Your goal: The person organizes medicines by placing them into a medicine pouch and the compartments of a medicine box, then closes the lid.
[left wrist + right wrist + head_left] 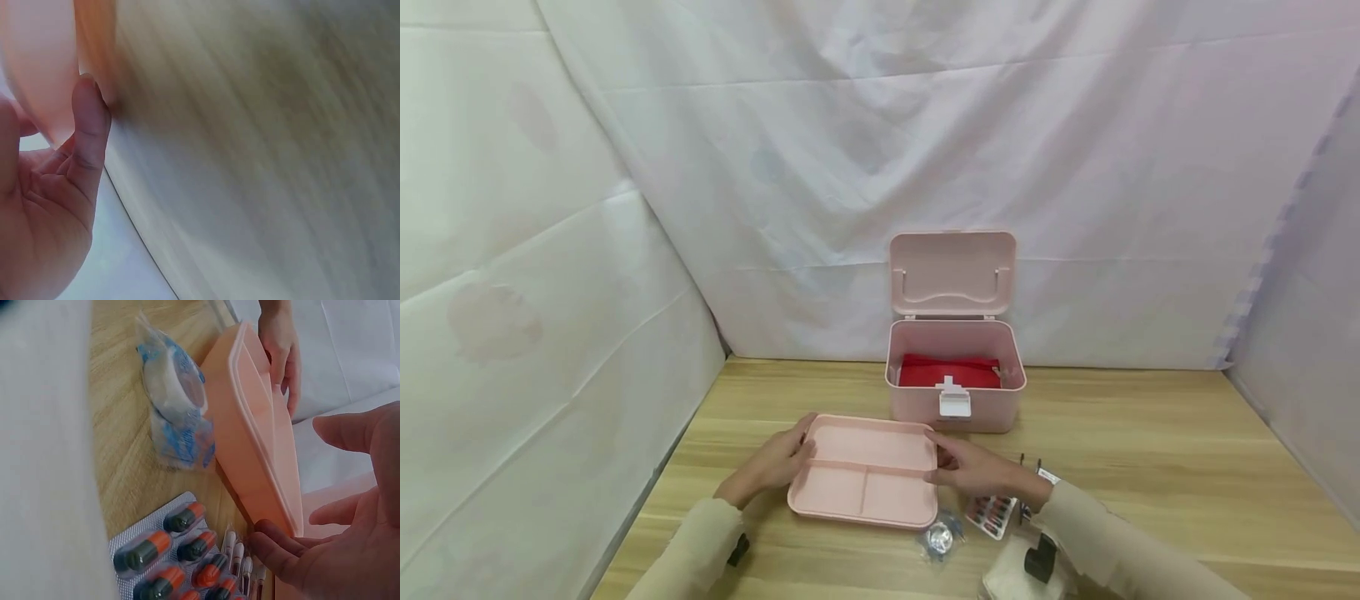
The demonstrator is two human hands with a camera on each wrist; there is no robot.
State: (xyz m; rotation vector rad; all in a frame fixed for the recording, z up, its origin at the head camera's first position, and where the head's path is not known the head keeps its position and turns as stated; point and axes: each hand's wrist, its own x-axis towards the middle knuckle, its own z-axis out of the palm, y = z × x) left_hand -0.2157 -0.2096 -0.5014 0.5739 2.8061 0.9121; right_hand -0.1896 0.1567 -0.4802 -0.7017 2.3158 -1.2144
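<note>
A pink three-compartment tray [865,467] lies between my two hands in front of the pink box. My left hand [777,457] grips its left end; in the left wrist view the thumb of the left hand [56,206] presses the tray's outer side. At the opposite end, my right hand [970,467] holds the right edge. The right wrist view shows fingers of that hand [356,506] touching the tray's wall [234,444]. Whether the tray rests fully on the table cannot be told.
Behind the tray stands a lidded pink box [917,408], open, with a red pouch [947,372] inside. Near the right forearm lie a wrapped tape roll [172,387], a capsule blister pack [181,550], thin cotton-tipped sticks [237,556] and a whitish packet [1011,575].
</note>
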